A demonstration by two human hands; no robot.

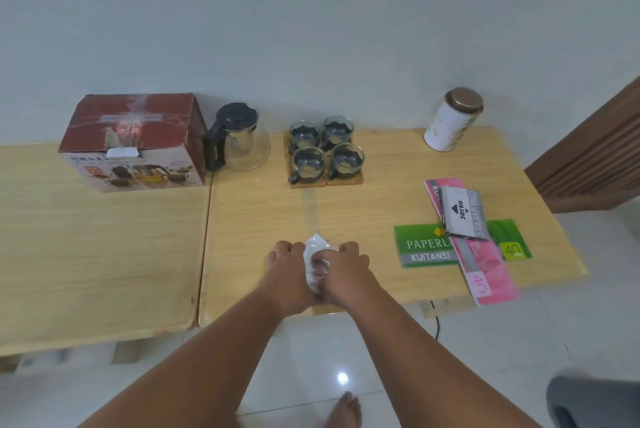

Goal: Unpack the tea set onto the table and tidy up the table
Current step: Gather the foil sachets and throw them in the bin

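Note:
A crumpled white wrapper (pixel 314 247) lies near the front of the right wooden table (pixel 381 206). My left hand (pixel 289 256) and my right hand (pixel 348 259) both clutch it from either side. At the back stands a glass teapot (pixel 242 138) with a black lid and handle. Right of it, several glass cups (pixel 325 149) in dark holders sit on wooden coasters. The red tea set box (pixel 133 142) rests closed on the left table, against the wall.
A white tin with a bronze lid (pixel 453 119) stands at the back right. A green receipt book (pixel 426 247), a pink booklet (pixel 485 254) and a stamp pad pack (pixel 465 214) lie overlapped near the right edge. The left table (pixel 97 254) adjoins. A wooden slatted panel (pixel 595 157) rises at right.

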